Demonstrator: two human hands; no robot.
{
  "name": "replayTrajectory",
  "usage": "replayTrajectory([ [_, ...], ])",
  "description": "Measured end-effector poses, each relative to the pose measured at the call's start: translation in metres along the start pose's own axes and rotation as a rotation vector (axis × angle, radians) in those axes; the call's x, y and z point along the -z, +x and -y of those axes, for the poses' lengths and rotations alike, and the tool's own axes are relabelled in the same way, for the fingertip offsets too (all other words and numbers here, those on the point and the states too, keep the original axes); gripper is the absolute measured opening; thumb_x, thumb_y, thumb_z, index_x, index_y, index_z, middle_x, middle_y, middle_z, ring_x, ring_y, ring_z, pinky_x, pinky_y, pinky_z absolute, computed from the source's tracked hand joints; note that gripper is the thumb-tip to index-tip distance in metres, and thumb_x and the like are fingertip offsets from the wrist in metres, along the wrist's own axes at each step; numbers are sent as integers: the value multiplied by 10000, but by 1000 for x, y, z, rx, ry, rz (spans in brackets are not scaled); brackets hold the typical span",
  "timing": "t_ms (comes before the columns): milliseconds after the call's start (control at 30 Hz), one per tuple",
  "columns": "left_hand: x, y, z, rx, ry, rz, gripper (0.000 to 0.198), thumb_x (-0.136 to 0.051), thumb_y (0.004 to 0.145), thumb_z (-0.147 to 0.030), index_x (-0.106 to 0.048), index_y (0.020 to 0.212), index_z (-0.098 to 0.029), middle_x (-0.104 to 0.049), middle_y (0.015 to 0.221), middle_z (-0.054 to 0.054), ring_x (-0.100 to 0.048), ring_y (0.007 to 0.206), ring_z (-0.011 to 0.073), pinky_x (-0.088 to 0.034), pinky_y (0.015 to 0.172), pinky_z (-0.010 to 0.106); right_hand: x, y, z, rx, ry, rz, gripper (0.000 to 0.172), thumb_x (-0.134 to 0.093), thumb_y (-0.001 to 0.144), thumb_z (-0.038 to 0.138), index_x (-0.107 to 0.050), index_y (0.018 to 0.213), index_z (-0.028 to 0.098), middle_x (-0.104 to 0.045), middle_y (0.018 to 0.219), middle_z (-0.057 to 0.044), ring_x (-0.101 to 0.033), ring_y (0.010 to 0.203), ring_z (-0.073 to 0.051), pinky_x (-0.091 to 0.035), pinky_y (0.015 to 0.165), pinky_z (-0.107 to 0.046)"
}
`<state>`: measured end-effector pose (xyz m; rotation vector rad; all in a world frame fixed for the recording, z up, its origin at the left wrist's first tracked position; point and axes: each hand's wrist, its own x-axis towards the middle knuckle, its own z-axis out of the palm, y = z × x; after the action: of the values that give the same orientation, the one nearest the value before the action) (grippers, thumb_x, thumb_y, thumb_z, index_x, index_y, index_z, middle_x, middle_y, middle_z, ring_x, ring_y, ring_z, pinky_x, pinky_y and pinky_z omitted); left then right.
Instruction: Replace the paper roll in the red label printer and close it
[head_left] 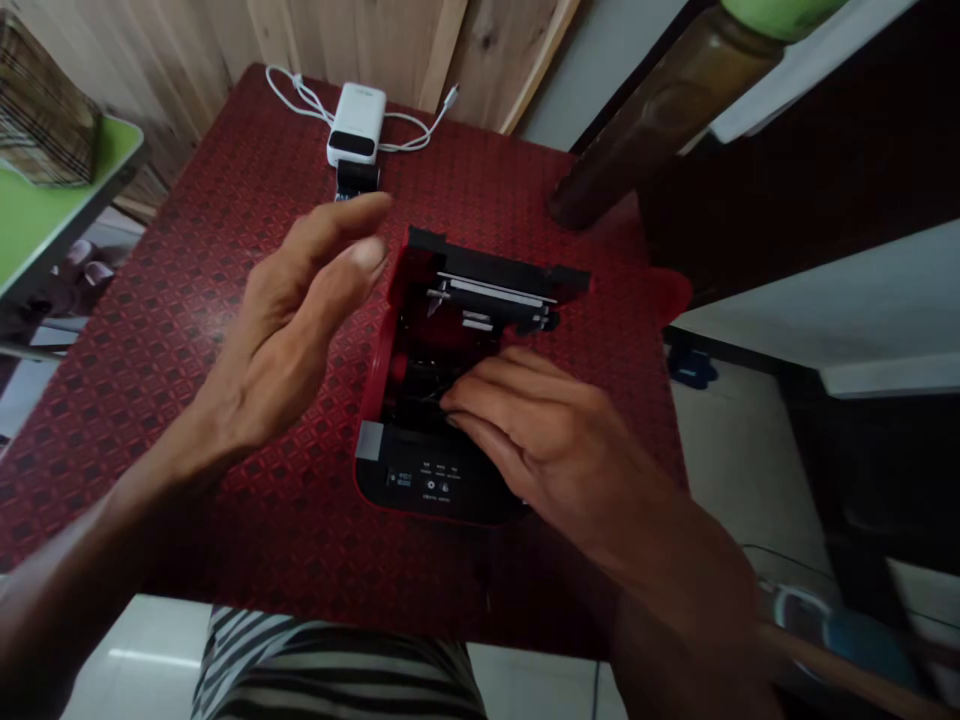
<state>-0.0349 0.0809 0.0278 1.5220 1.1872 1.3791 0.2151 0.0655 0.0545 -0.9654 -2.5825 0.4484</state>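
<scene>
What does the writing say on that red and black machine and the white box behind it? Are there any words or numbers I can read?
Nothing here can be quoted with confidence.
Printer front panel: small labels around the buttons, too blurred to read.
Panel display: small lit marks, too small to read.
Power bank: faint marking on top, too small and blurred to read.
</scene>
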Motion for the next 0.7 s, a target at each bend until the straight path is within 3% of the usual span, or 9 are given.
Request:
replayTrajectory([
  [100, -11, 13, -6, 9, 8, 7, 340, -681, 1133, -654, -907, 1152, -401, -850, 1227, 41, -734, 1256, 421, -565, 1082, 643, 2, -12, 13, -2, -64, -135, 247, -688, 1079, -24, -805, 939, 144, -792, 954, -71, -712, 890, -229, -605, 844, -385],
  [167, -16, 10, -11, 30, 2, -27, 316, -773, 1088, -633, -868, 963, -359, -851, 1174, 52, -744, 1176, 397, -585, 1059, 633, 0, -22, 25, -32, -117, -198, 231, -681, 1074, -43, -829, 1006, 121, -786, 963, -75, -702, 901, -225, -603, 867, -383],
  [267, -18, -4, -16, 101, -16, -35, 256, -903, 996, -481, -796, 869, -286, -859, 1245, 59, -740, 1323, 374, -609, 1108, 560, -9, -37, 44, -58, -184, -240, 216, -672, 1087, -34, -840, 1157, 83, -799, 1011, -89, -714, 938, -221, -618, 916, -373],
  [333, -18, -17, -16, 174, -43, -16, 156, -900, 957, -398, -816, 992, -272, -845, 1351, 57, -707, 1446, 363, -595, 1188, 525, -16, -45, 53, -71, -219, -243, 222, -656, 1102, -20, -824, 1221, 63, -821, 1067, -111, -738, 986, -229, -636, 971, -375],
  [467, -18, -44, -11, 389, -211, 26, 560, -918, 902, -342, -734, 1428, -276, -774, 1549, 75, -699, 1500, 368, -572, 1276, 551, -28, -56, 60, -108, -368, -337, 244, -724, 1070, -5, -806, 1265, 117, -877, 1192, -143, -799, 1116, -275, -659, 1039, -420],
  [600, -22, -60, -5, 483, -322, 54, 663, -897, 913, -322, -683, 1538, -273, -690, 1694, 102, -674, 1550, 387, -588, 1274, 540, -39, -59, 57, -174, -385, -356, 344, -746, 1053, -8, -762, 1289, 243, -869, 1436, -137, -820, 1357, -314, -663, 1129, -483],
  [700, -23, -64, -4, 464, -310, 58, 660, -876, 943, -320, -684, 1573, -274, -662, 1736, 97, -615, 1621, 387, -519, 1349, 547, -43, -56, 56, -195, -318, -373, 308, -704, 1088, -4, -729, 1281, 234, -890, 1401, -131, -850, 1341, -302, -661, 1144, -477],
])
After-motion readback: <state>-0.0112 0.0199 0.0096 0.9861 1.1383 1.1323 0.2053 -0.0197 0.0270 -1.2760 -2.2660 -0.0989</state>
